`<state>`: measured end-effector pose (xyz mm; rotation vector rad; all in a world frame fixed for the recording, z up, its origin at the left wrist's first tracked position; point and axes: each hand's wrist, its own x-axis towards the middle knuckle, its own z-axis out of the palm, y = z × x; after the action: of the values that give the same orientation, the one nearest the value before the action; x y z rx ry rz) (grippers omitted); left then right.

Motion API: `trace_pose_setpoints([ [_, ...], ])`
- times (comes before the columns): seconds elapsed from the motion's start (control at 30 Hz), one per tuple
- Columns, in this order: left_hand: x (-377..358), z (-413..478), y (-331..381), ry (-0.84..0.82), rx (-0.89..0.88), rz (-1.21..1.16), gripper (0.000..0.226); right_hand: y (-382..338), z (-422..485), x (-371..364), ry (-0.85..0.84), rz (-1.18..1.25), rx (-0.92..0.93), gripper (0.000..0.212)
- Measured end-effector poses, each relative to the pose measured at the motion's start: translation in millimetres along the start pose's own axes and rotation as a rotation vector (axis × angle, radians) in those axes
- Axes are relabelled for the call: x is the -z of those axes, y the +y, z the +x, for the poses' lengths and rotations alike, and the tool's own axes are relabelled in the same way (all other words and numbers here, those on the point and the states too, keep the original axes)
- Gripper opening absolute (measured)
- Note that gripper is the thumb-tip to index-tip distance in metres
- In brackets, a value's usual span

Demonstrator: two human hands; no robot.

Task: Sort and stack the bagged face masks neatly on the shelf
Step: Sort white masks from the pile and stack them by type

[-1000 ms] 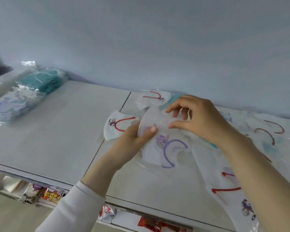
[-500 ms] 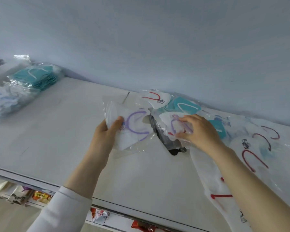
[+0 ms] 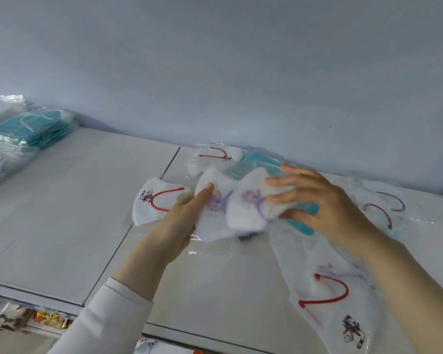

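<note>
Where the white shelf meets the wall, loose bagged masks sprawl across its right side — mostly red-strapped — while a teal stack sits far left. At the sprawl's left edge, the left hand pinches a purple-strapped mask, thumb on top. The right hand grips a second purple-strapped mask between thumb and nearly straight fingers, overlapping the first.

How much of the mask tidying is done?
Partly. Done: a neat teal stack at the shelf's far left. In hand: the left hand grips one purple-strap mask, the right hand pinches a second purple-strap mask. Left: loose red-strap masks and a teal mask lie scattered near the wall and at right.
</note>
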<state>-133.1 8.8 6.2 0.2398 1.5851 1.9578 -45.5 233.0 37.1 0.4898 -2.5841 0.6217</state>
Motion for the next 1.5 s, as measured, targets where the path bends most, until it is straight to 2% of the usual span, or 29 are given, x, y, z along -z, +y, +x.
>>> trace_pose_setpoints([
  [0.07,-8,-2,-2,-0.129,0.003,0.051,0.045,5,-5,-4,-0.046,-0.147,0.115,0.03],
  [0.13,-18,-2,-6,-0.233,-0.006,0.157,0.042,5,-12,-11,-0.067,-0.226,0.165,0.027],
  [0.23,-31,3,-13,-0.215,-0.018,0.223,0.028,9,-28,-21,-0.062,-0.265,0.138,0.042],
  [0.33,-38,15,-17,-0.079,-0.045,0.173,0.012,20,-49,-2,0.109,-0.127,-0.163,0.035],
  [0.43,-45,25,-17,-0.008,-0.087,0.145,0.01,35,-74,25,0.327,-0.058,-0.506,0.036],
  [0.53,-56,34,-18,0.01,-0.109,0.158,0.018,51,-91,36,0.339,-0.019,-0.837,0.043],
  [0.63,-64,43,-20,0.024,-0.093,0.169,0.032,60,-104,43,0.326,-0.03,-0.958,0.051],
  [0.73,-69,48,-22,0.03,-0.099,0.183,0.032,53,-117,46,0.268,-0.023,-0.923,0.055],
  [0.83,-73,49,-26,0.046,-0.099,0.17,0.029,44,-136,33,-0.06,-0.028,-0.756,0.073],
  [0.9,-76,48,-28,0.054,-0.101,0.16,0.027,45,-151,20,-0.18,-0.092,-0.678,0.084],
  [0.93,-77,47,-28,0.055,-0.11,0.159,0.026,45,-156,16,-0.158,-0.106,-0.681,0.083],
  [1.03,-80,44,-29,0.048,-0.132,0.154,0.027,46,-163,15,0.059,-0.161,-0.722,0.06],
  [1.13,-85,39,-31,0.02,-0.137,0.143,0.029,42,-164,18,0.237,-0.237,-0.677,0.046],
  [1.17,-86,38,-32,0.013,-0.133,0.142,0.025,36,-163,17,0.223,-0.209,-0.637,0.052],
  [1.23,-89,35,-34,-0.008,-0.13,0.132,0.011,24,-165,9,0.09,-0.166,-0.537,0.067],
  [1.3,-92,32,-35,-0.035,-0.123,0.13,0.012,19,-171,3,0.007,-0.228,-0.497,0.068],
  [1.37,-94,29,-36,-0.056,-0.116,0.125,0.015,16,-178,6,0.019,-0.246,-0.559,0.076],
  [1.43,-95,28,-37,-0.072,-0.113,0.106,0.014,11,-184,9,-0.01,-0.199,-0.641,0.093],
  [1.5,-97,28,-36,-0.078,-0.115,0.109,0.016,1,-191,4,-0.038,-0.184,-0.65,0.101],
])
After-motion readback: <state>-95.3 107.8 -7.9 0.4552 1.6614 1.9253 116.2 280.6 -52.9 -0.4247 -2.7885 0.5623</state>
